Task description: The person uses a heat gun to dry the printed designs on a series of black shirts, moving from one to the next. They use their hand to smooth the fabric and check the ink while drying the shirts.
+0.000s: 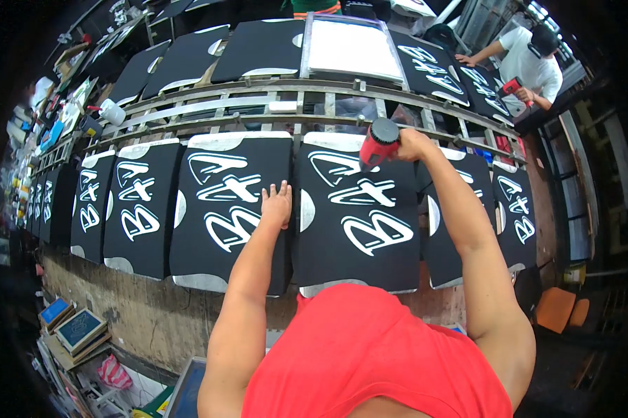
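Note:
My right hand (413,144) grips a red and black heat gun (379,143), its nozzle pointing down over the top of a black shirt panel (321,254) with white lettering. That panel lies flat on a board, pale margins showing around it. To its left is another black printed panel (195,261). On this one's right edge rests my left hand (277,207), flat with fingers spread and holding nothing. The lettering on both panels is white and outlined.
More printed panels (138,209) line the bench on both sides. Metal rails (237,102) run behind them. Across the rails lie plain black panels (258,52) and a white framed screen (353,50). At upper right a person (533,63) holds another heat gun (512,86). Framed screens (81,329) are stacked lower left.

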Tool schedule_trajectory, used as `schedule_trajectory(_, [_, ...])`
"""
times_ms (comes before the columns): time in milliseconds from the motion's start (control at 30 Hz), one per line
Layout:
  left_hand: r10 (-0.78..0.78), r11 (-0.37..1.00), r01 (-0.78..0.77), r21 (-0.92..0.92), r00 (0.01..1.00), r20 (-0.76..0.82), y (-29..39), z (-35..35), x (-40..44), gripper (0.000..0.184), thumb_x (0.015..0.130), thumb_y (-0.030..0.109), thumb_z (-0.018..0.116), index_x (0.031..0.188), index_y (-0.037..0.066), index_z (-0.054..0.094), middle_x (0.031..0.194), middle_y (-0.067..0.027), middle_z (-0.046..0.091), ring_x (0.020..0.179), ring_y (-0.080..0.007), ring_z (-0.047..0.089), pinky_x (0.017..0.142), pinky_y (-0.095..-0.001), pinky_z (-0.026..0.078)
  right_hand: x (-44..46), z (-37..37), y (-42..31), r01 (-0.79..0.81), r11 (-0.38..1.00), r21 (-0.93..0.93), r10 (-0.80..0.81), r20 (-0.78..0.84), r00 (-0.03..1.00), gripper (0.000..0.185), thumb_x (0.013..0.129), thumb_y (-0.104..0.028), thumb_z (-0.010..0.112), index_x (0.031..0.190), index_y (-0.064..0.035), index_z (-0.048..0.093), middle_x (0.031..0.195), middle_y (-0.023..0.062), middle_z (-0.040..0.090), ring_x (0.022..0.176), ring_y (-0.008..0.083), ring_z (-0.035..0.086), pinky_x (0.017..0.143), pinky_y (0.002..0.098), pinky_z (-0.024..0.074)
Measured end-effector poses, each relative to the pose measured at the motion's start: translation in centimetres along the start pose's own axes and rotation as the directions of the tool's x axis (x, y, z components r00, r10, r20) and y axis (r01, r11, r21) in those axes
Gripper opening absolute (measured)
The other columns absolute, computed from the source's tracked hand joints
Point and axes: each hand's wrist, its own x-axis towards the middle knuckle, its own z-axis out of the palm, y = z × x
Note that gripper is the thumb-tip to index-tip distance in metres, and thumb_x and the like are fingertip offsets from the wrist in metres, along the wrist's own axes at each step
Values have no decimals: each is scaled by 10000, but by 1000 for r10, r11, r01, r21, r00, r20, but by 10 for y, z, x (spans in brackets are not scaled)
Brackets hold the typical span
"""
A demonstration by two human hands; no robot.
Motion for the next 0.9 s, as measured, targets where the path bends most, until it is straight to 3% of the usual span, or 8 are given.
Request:
schedule_trajectory(67, [-2,1000,2,-3,1000,-6,0,1,0,1233,639,181,958,1623,58,226,1713,-93,203,1542,-382,271,1239,-585,243,0,-4,-8,6,999,44,-9,59,998,447,721,-420,826,1015,-89,766,944,190,757,865,346,729,785,433,571])
schedule_trajectory(200, [-4,1000,4,-2,1000,-19,-1,3,0,1236,627,179,964,1621,65,237,1711,-92,210,1541,-380,276,1237,-585,246,19,7,-15,-43,999,7,43,14,999,452,703,-371,852,1058,-107,763,950,197,754,915,395,716,814,457,564])
schedule_trajectory(300, [-3,1000,3,-12,999,-32,-1,4,0,1245,619,180,968,1621,68,237,1710,-92,214,1540,-380,278,1238,-586,245,15,-6,-37,37,999,27,-37,-6,999,458,710,-406,848,1047,-106,767,942,197,755,923,392,722,814,456,570])
schedule_trajectory(367, [-1,1000,0,-14,1000,-30,-1,4,0,1246,617,182,969,1621,68,239,1710,-91,216,1540,-379,278,1237,-587,247,14,-14,-56,-104,994,25,102,47,994,470,721,-430,839,1051,-104,766,990,210,749,955,390,720,831,459,571])
schedule_trajectory(467, [-4,1000,3,-13,1000,-31,-2,5,0,1248,614,186,971,1621,70,241,1709,-90,218,1541,-378,277,1234,-590,251,33,4,-45,51,996,-68,-55,-65,996,477,726,-442,835,1056,-104,765,1015,220,743,966,389,717,829,457,570])
schedule_trajectory(567, [-8,1000,8,-1,1000,-21,-2,7,3,1273,609,207,977,1626,78,222,1714,-83,201,1547,-370,264,1232,-591,257,51,11,-44,66,994,-90,-68,-18,998,500,740,-455,785,1030,-48,760,1031,253,731,996,397,710,859,474,577])
schedule_trajectory(667, [-13,1000,13,4,1000,-6,-2,7,5,1297,607,222,981,1632,86,198,1721,-75,176,1554,-362,246,1233,-591,260,54,14,-54,85,995,-54,-89,-73,993,477,727,-437,836,1061,-103,768,1024,226,739,973,397,712,839,460,568])
schedule_trajectory(900, [-14,999,14,-50,1000,10,-1,2,2,1215,647,140,948,1626,76,231,1716,-78,196,1552,-374,250,1234,-596,246,49,-1,-97,31,997,-68,-31,1,1000,489,734,-434,829,1070,-85,761,1022,230,739,989,399,709,854,466,569])
